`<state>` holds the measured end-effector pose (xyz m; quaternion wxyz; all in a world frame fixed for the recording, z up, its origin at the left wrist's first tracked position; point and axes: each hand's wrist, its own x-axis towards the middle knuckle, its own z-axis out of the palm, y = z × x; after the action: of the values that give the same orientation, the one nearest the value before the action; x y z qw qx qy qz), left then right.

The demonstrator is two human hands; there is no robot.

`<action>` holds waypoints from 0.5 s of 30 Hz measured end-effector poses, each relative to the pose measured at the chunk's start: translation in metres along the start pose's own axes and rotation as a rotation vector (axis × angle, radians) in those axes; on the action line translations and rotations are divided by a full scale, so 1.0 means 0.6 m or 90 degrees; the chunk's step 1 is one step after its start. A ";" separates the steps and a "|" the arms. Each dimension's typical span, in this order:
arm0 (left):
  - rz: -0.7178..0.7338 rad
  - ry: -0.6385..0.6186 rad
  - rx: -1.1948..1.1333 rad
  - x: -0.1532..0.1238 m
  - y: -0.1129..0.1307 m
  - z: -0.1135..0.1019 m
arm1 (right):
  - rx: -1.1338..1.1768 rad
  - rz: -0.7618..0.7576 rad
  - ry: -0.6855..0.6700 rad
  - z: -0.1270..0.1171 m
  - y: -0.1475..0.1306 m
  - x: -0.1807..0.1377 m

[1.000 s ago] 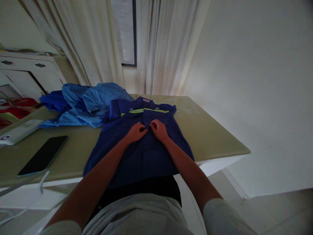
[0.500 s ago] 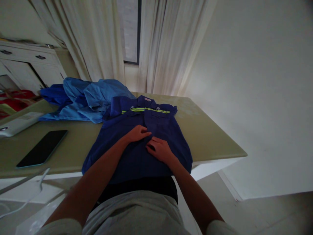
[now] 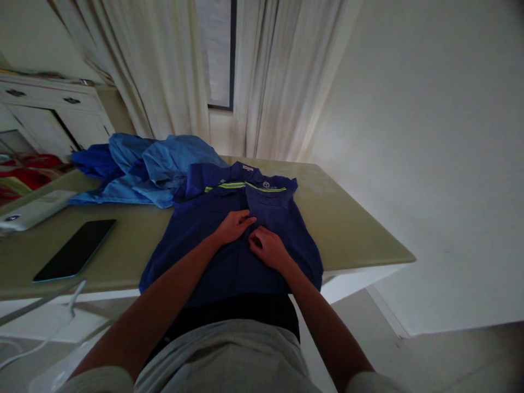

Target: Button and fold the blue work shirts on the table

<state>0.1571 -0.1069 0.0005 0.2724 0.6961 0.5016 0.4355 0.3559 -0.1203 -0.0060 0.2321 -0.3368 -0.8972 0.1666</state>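
A dark blue work shirt (image 3: 282,229) with a yellow-green reflective stripe lies flat, front up, on a pale green table (image 3: 352,229), its hem hanging over the near edge. My left hand (image 3: 234,225) rests on the shirt's front placket with its fingers curled and pinched at the cloth. Just below and to the right, my right hand (image 3: 267,248) also pinches the placket. The two hands nearly touch at the middle of the shirt.
A heap of lighter blue garments (image 3: 143,172) lies at the back left of the table. A black phone (image 3: 76,249) and a white device (image 3: 35,207) lie at the left. A white cable (image 3: 61,311) hangs off the near edge. Curtains and a white cabinet (image 3: 49,109) stand behind.
My right hand slid down the placket from beside the left hand, then came up slightly. My left hand stayed at the middle of the shirt.
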 end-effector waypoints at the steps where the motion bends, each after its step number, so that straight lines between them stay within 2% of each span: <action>1: 0.001 0.012 -0.006 0.000 0.000 0.001 | 0.019 -0.002 0.005 -0.001 0.002 0.000; 4: -0.005 0.030 -0.038 0.005 -0.006 0.002 | 0.047 0.004 0.012 -0.003 0.003 0.001; 9: -0.054 -0.055 -0.108 0.013 -0.014 -0.005 | 0.059 0.017 0.025 -0.005 0.003 -0.001; 15: -0.058 -0.119 -0.217 0.011 -0.012 -0.012 | 0.108 0.056 0.122 -0.016 0.001 -0.004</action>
<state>0.1484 -0.0989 0.0003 0.4513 0.6540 0.4239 0.4347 0.3628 -0.1202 0.0010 0.3366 -0.3692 -0.8382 0.2189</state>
